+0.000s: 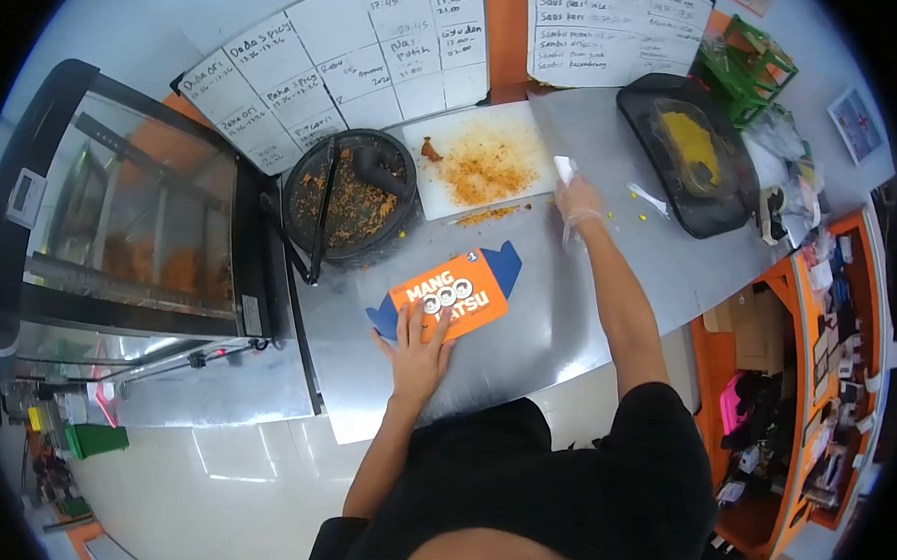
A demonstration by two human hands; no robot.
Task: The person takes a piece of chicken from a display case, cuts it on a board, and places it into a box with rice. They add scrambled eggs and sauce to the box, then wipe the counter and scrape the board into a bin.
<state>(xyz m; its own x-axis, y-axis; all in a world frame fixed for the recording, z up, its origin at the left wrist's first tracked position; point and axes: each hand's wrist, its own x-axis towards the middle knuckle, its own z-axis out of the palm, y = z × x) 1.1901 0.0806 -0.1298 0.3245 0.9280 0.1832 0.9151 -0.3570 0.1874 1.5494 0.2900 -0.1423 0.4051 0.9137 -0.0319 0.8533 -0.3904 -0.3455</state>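
Observation:
My left hand [419,353] lies with its fingers spread on an orange box [474,297] with dark blue side flaps, which rests on the steel table. Farther right, my right hand [578,199], in a clear plastic glove, is closed round the white handle [564,167] of a knife. The knife's blade points away from me along the right edge of a white cutting board [518,147]. Orange crumbs [484,176] and a small brown piece [430,150] lie on that board.
A round black tray [300,201] with crumbs and black tongs [325,210] stands left of the board. At the right are a white spoon [648,197] and a black tray [701,225] bearing a container of yellow food [691,147]. A glass display cabinet [135,214] stands far left.

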